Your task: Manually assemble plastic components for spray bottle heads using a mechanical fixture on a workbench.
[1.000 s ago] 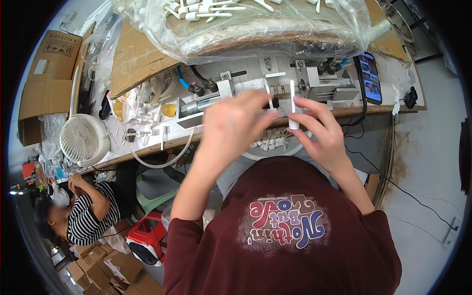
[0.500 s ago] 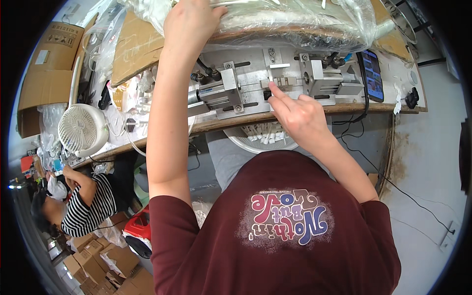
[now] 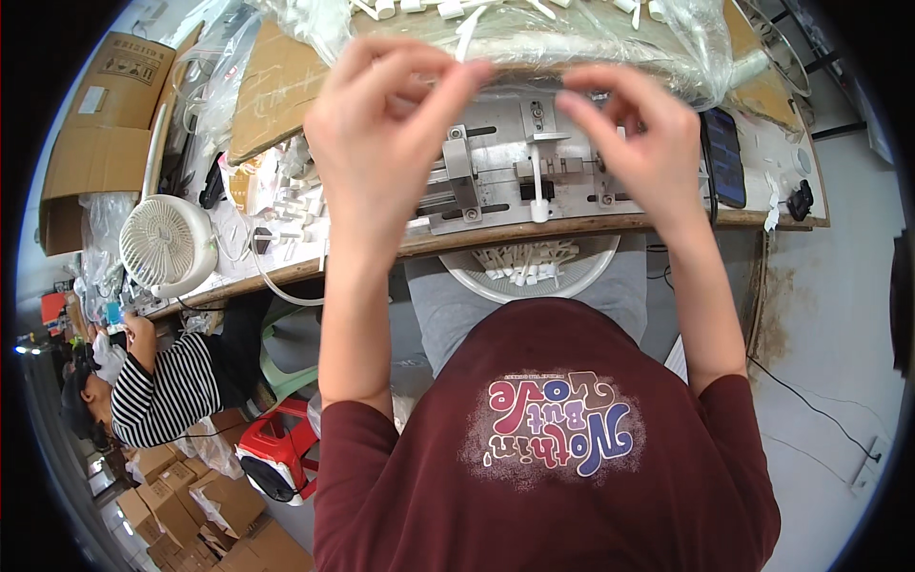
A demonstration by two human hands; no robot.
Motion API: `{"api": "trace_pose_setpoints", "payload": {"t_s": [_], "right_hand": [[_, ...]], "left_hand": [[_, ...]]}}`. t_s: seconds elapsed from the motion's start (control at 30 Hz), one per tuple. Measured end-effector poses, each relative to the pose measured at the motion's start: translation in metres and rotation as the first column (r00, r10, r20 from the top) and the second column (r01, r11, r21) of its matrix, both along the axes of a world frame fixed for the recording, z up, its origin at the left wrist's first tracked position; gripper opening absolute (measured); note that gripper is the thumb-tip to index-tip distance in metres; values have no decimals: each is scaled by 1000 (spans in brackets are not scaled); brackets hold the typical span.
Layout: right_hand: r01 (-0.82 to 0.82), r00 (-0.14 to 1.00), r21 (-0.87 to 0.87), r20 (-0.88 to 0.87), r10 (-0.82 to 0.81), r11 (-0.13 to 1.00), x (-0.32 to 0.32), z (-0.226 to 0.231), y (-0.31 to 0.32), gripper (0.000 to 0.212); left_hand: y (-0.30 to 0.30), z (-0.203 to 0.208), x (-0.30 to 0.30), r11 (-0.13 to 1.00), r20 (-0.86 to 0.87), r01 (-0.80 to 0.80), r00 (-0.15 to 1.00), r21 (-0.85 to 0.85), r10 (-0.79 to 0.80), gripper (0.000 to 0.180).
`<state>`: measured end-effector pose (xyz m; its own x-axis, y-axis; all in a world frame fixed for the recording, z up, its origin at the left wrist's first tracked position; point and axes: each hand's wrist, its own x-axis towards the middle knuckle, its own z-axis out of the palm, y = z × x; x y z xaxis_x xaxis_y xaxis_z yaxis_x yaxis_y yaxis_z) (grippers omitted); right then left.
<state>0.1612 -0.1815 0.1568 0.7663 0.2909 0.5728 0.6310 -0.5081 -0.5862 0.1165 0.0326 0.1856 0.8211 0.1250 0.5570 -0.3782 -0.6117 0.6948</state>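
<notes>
My left hand [image 3: 381,129] is raised over the left half of a metal clamping jig [image 3: 496,181], fingers bent and smeared by motion. Just beyond its fingertips is a slim white plastic stick [image 3: 468,36]; whether the fingers touch it I cannot tell. My right hand [image 3: 640,129] hovers above the jig's right half, thumb and forefinger apart, with nothing seen between them. Between the two hands, a white plastic rod with a thick rounded end [image 3: 539,181] lies across the middle of the jig, its thick end toward me. My hands hide much of both side clamps.
A clear plastic bag [image 3: 610,48] with white parts lies on cardboard behind the jig. Below the bench edge, a white basket [image 3: 596,272] holds several white pieces. A phone [image 3: 724,157] stands right; a white fan [image 3: 167,246] stands left. A person in stripes [image 3: 167,391] sits at lower left.
My left hand has come back from the plastic bag toward the jig. My right hand has lifted off the jig's middle and moved right. The white rod now shows plainly there.
</notes>
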Motion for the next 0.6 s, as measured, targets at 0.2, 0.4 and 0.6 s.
{"api": "trace_pose_setpoints", "payload": {"t_s": [0.2, 0.4, 0.6], "right_hand": [[11, 979, -263, 198, 43, 965, 99, 21, 49, 34], [7, 982, -620, 153, 112, 785, 127, 27, 90, 25], [-90, 970, -561, 139, 201, 823, 123, 25, 62, 14]], "left_hand": [[-28, -29, -48, 986, -133, 165, 978, 30, -160, 32], [-54, -81, -68, 909, -77, 136, 990, 393, -115, 31], [-56, -122, -67, 894, -68, 116, 993, 434, -96, 31]]}}
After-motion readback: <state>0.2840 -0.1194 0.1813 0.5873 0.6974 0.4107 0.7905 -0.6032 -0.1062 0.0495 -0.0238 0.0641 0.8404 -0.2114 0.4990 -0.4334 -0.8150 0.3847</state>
